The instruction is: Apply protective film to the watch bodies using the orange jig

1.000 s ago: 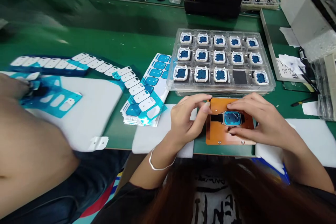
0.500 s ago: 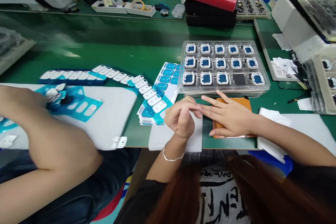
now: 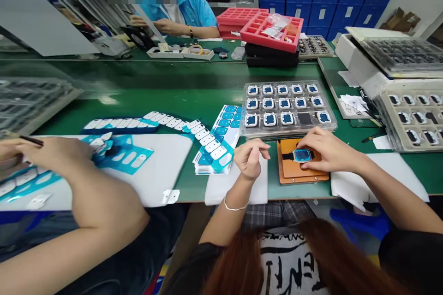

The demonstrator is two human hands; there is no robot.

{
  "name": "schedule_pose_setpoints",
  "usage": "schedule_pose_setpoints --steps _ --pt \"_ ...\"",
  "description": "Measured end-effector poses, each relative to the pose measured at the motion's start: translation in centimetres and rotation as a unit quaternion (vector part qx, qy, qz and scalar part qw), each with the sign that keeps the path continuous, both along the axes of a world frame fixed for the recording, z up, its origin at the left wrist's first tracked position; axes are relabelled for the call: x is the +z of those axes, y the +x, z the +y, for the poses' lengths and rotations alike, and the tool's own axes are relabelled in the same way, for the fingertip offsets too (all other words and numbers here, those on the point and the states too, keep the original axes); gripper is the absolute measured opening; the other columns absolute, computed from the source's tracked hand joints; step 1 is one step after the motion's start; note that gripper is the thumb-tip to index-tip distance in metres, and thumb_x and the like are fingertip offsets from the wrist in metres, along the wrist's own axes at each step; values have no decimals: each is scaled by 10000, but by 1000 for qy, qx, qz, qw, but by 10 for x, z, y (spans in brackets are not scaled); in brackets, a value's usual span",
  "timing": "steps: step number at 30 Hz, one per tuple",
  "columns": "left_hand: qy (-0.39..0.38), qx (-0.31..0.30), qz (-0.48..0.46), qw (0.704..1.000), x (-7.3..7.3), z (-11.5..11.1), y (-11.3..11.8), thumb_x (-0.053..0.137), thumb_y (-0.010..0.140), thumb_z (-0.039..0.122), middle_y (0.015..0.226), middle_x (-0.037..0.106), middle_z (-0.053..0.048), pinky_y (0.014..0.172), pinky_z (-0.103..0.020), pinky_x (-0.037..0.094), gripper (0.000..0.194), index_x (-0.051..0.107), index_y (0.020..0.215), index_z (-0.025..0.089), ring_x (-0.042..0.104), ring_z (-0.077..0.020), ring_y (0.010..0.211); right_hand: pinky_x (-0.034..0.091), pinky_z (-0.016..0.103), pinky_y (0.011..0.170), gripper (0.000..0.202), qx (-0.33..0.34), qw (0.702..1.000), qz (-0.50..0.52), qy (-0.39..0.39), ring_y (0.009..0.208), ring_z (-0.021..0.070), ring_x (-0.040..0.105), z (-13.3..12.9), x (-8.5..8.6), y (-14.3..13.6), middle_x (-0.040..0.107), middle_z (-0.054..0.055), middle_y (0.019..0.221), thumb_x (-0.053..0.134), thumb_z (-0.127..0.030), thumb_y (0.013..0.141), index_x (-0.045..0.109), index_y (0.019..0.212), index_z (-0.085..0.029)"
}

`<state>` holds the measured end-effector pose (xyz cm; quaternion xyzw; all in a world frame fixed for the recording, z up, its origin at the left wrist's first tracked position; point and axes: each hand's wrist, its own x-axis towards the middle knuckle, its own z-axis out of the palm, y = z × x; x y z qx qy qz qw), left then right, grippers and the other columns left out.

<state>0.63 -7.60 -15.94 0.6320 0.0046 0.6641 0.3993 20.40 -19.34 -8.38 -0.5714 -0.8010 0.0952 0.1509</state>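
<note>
An orange fixture (image 3: 285, 175) lies on the green table in front of me, with a small watch-like part (image 3: 302, 155), blue on top, at its centre. My right hand (image 3: 320, 151) has its fingers and thumb round the right side of this part. To the left of the fixture, my left hand (image 3: 252, 159) is raised with curled fingers and thumb together; whether something small is between them cannot be made out. Behind the fixture stands a clear tray (image 3: 290, 131) of white-framed parts with blue centres. Blue-and-white sticker sheets (image 3: 226, 124) lie left of it.
At the left, a co-worker's arm (image 3: 100, 189) reaches over a white mat (image 3: 173, 147) with sticker strips. Another person (image 3: 197, 9) sits across the table. Red trays (image 3: 254, 34) stand at the back, and a beige parts tray (image 3: 398, 136) at the right.
The view has tilted up. My right hand, earlier spread flat over the fixture, has closed round the blue-topped part, now visible. My left hand has come apart from the right fingers.
</note>
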Motion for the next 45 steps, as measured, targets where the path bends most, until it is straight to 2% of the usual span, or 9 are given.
schedule_pose_setpoints --steps 4,6,9,13,16,20,26,41,45 --pt "35 -27 82 996 8 2 3 594 926 375 683 692 -27 582 -238 497 250 699 1034 176 637 -130 606 499 424 760 344 -16 999 41 -7 899 272 572 -2 -6 4 666 102 874 688 -421 818 686 1053 -170" --pt "93 -37 123 987 18 5 8 721 802 514 928 743 -96 750 -336 553 497 660 1170 186 677 -207 857 507 397 747 335 -29 990 138 26 853 242 592 4 -4 5 658 79 856 699 -462 804 692 1000 -191" --pt "195 -22 151 969 34 10 20 789 665 626 1250 660 -157 1001 -489 477 846 530 1358 215 575 -281 1162 530 380 747 445 -20 932 361 0 860 222 652 18 2 -1 688 77 977 618 -588 834 628 1088 -223" --pt "166 -9 96 981 46 16 34 770 771 488 1258 651 -127 1022 -472 466 728 483 1399 257 560 -253 1174 546 413 703 617 15 860 496 -118 977 273 678 37 3 -26 676 154 1147 182 -613 952 381 1380 -216" --pt "128 -23 62 990 43 17 35 764 768 508 1224 669 -111 1018 -454 474 704 512 1379 264 572 -250 1163 545 452 723 659 12 842 516 -156 962 284 679 44 -3 -42 669 185 1171 4 -517 948 268 1456 -190" --pt "102 -27 49 993 32 14 29 781 766 469 1192 691 -100 1003 -418 492 708 504 1384 266 587 -229 1141 544 463 709 646 37 826 527 -196 812 272 681 46 -12 -48 687 173 1145 36 -483 941 200 1493 -189" --pt "97 -10 65 993 28 10 23 769 791 442 1160 712 -99 942 -402 530 646 516 1357 261 606 -225 1091 527 431 608 706 38 851 477 -217 719 258 663 44 -16 -46 653 182 1234 -26 -563 941 150 1525 -209" --pt "61 -52 54 995 24 8 23 754 776 510 1133 711 -123 942 -367 550 641 532 1305 225 615 -232 1136 528 417 615 583 9 800 557 -225 573 195 572 37 -9 -57 672 159 1113 220 -626 888 333 1302 -231" --pt "64 -59 51 995 25 8 22 787 738 496 1122 714 -123 923 -359 562 666 543 1293 220 622 -226 1107 526 400 609 557 19 807 539 -241 635 215 615 36 -6 -56 672 157 1124 213 -620 899 328 1284 -234"
